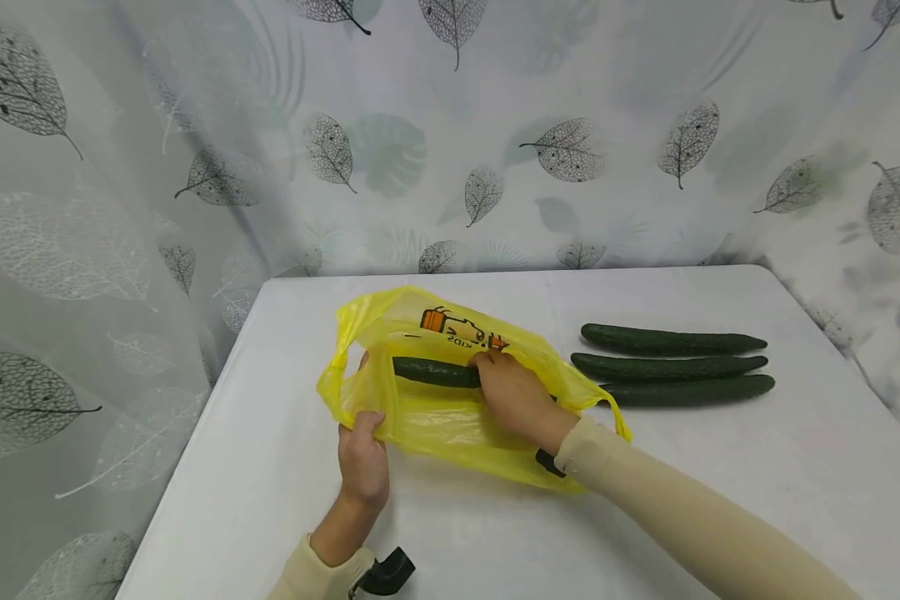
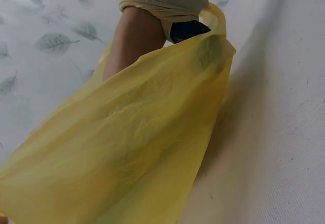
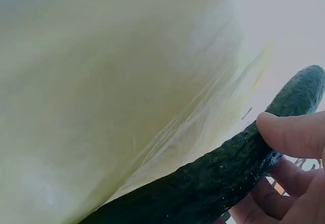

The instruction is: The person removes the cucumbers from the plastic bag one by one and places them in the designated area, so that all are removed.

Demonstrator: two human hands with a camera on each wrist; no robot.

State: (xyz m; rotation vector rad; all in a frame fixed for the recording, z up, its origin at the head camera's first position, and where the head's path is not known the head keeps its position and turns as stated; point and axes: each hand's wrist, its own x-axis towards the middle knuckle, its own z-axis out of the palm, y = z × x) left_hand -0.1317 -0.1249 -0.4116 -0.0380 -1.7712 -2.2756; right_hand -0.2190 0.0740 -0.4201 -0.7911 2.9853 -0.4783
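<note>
A yellow plastic bag [image 1: 450, 417] with an orange and black print lies spread on the table, its opening facing up. My left hand [image 1: 363, 462] pinches the bag's left edge by a handle, some fingers hidden behind the plastic. Inside the opening, my right hand [image 1: 513, 396] grips a dark green cucumber [image 1: 435, 372], which lies crosswise in the bag. The right wrist view shows the thumb on top of this cucumber [image 3: 218, 178] and the fingers curled beneath. In the left wrist view the bag [image 2: 132, 137] covers the right hand, leaving its forearm visible.
To the right of the bag, three more cucumbers [image 1: 671, 367] lie side by side on the white table [image 1: 720, 483]. The lowest one's left end reaches the bag's right handle. A leaf-patterned curtain [image 1: 450, 167] hangs behind the table and at both sides.
</note>
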